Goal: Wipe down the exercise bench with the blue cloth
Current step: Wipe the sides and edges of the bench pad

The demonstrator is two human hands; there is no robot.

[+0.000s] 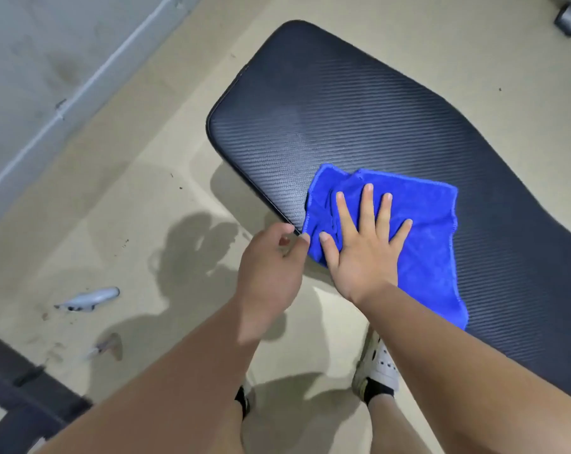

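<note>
A black exercise bench [359,109] with a ribbed pad runs from the upper middle to the right edge of the view. The blue cloth [431,231] lies spread on the pad near its left edge, one corner hanging toward me. My right hand [366,244] presses flat on the cloth, fingers straight and splayed. My left hand [271,267] hovers just left of the bench edge beside the cloth, fingers loosely curled, holding nothing.
Beige floor surrounds the bench, with a grey wall [31,60] at upper left. A pale spray bottle [90,299] lies on the floor to the left. A dark frame part [22,388] sits at lower left. My feet in white shoes [379,365] stand below the bench.
</note>
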